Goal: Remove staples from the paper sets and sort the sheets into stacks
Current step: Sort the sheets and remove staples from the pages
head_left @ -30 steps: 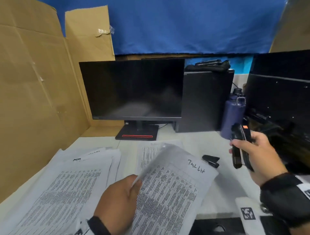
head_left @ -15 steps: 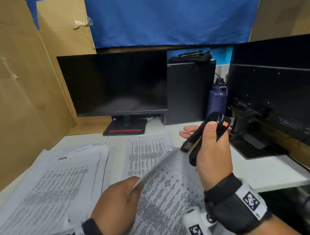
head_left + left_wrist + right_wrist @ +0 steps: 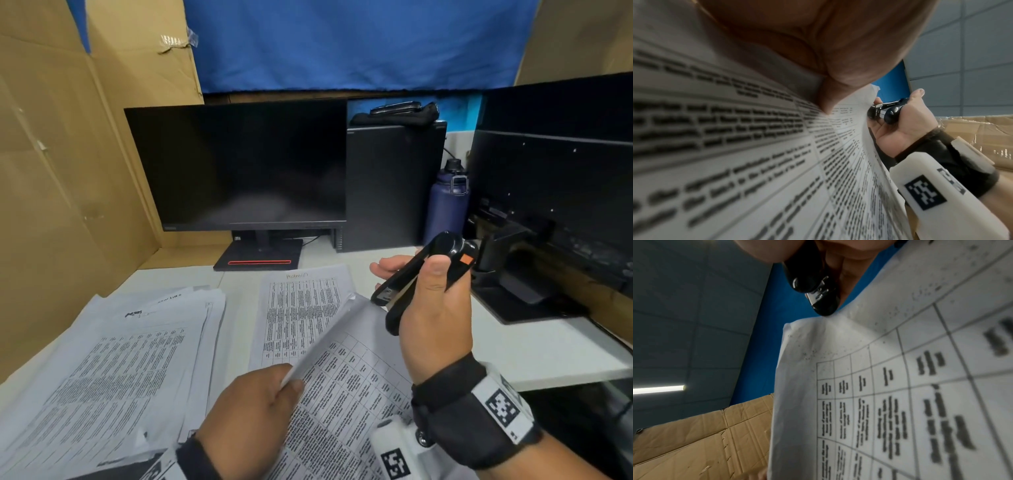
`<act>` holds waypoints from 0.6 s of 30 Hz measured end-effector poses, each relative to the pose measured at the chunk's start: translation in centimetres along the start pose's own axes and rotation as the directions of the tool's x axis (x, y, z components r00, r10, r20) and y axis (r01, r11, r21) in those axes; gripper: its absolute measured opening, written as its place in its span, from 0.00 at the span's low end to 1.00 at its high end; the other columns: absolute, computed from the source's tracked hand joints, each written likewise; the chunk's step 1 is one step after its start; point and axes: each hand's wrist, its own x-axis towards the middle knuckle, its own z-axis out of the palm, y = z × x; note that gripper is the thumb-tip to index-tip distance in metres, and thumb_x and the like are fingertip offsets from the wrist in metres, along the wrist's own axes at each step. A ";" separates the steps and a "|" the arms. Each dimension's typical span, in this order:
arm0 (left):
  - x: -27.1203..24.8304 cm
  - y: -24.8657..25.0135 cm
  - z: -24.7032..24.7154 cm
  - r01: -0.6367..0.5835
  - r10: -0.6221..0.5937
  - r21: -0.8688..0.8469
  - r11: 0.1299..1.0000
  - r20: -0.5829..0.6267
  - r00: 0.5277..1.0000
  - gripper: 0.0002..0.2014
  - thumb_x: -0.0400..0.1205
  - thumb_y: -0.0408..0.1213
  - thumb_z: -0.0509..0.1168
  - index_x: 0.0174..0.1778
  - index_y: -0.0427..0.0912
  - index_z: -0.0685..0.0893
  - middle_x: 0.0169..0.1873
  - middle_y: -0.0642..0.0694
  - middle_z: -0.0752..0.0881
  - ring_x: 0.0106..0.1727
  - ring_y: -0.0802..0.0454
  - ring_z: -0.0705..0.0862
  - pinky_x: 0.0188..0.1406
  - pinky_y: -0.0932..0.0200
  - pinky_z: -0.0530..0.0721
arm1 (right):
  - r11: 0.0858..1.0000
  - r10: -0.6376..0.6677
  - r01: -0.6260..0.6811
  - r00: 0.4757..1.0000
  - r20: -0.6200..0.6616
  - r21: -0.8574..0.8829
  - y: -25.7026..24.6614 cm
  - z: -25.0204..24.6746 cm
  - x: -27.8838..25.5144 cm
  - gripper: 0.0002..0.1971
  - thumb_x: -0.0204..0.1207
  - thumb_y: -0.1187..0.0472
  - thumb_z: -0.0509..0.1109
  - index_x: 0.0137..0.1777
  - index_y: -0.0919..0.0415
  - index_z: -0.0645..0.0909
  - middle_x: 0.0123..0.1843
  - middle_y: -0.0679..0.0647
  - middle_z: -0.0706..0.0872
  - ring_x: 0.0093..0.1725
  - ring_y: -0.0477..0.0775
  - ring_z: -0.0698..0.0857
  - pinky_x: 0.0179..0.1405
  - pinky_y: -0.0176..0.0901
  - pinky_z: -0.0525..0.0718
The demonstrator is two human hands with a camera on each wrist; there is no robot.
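Paper set (image 3: 329, 387) pinched in left hand (image 3: 246, 411); right hand (image 3: 431, 318) grip wraps black stapler (image 3: 421, 274) at its corner.

Open desk (image 3: 534, 356) on R; monitor (image 3: 239, 164), PC tower (image 3: 387, 185), bottle (image 3: 447, 202) block rear (papers (image 3: 113, 359) cover L).

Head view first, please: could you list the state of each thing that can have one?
Monitor: screen dark.
Stapler: gripped in right hand, off the desk.
Paper set: corner lifted, pinched by left hand.
Left paper stack: lying flat, untidy.
Water bottle: upright, capped.
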 end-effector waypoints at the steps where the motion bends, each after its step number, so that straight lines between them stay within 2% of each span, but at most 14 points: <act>1: 0.0 0.0 0.0 0.006 -0.006 -0.015 1.000 0.011 1.000 0.19 0.89 0.51 0.60 0.33 0.49 0.74 0.21 0.60 0.76 0.26 0.61 0.73 0.30 0.63 0.71 | 1.000 -0.002 0.002 1.000 -0.003 -0.007 0.1 -0.1 0.0 0.30 0.75 0.22 0.54 0.51 0.49 0.77 0.46 0.54 0.93 0.48 0.59 0.93 0.55 0.69 0.87; 7: -0.1 0.0 0.3 0.001 0.000 -0.031 1.000 0.042 0.999 0.19 0.89 0.51 0.61 0.32 0.49 0.71 0.21 0.61 0.74 0.26 0.60 0.71 0.32 0.61 0.70 | 1.000 0.027 -0.027 1.000 0.002 -0.007 0.9 -0.1 0.0 0.35 0.74 0.21 0.55 0.53 0.55 0.76 0.45 0.55 0.93 0.48 0.60 0.93 0.55 0.69 0.88; 14: -0.5 0.6 0.2 -0.014 0.013 0.012 1.000 0.039 0.999 0.20 0.89 0.52 0.59 0.31 0.53 0.72 0.23 0.63 0.77 0.25 0.60 0.73 0.29 0.64 0.70 | 1.000 0.007 -0.006 1.000 0.022 -0.013 1.0 0.0 -0.2 0.33 0.74 0.21 0.53 0.52 0.52 0.75 0.41 0.56 0.92 0.44 0.60 0.93 0.54 0.69 0.88; 16: -0.6 0.8 0.2 -0.020 0.019 0.035 0.999 0.038 0.999 0.20 0.89 0.53 0.59 0.30 0.55 0.72 0.23 0.62 0.77 0.26 0.59 0.73 0.28 0.64 0.69 | 1.000 0.003 -0.003 0.999 0.033 0.001 1.0 0.1 -0.3 0.34 0.74 0.21 0.53 0.52 0.54 0.74 0.40 0.56 0.91 0.42 0.59 0.93 0.53 0.65 0.88; 18: -0.7 1.0 0.2 -0.027 0.025 0.070 0.997 0.037 0.999 0.20 0.90 0.53 0.58 0.31 0.54 0.72 0.24 0.58 0.77 0.27 0.59 0.73 0.29 0.64 0.69 | 1.000 0.003 -0.003 0.999 0.043 -0.002 1.1 0.1 -0.4 0.39 0.72 0.19 0.52 0.53 0.58 0.74 0.39 0.55 0.91 0.41 0.55 0.92 0.53 0.56 0.89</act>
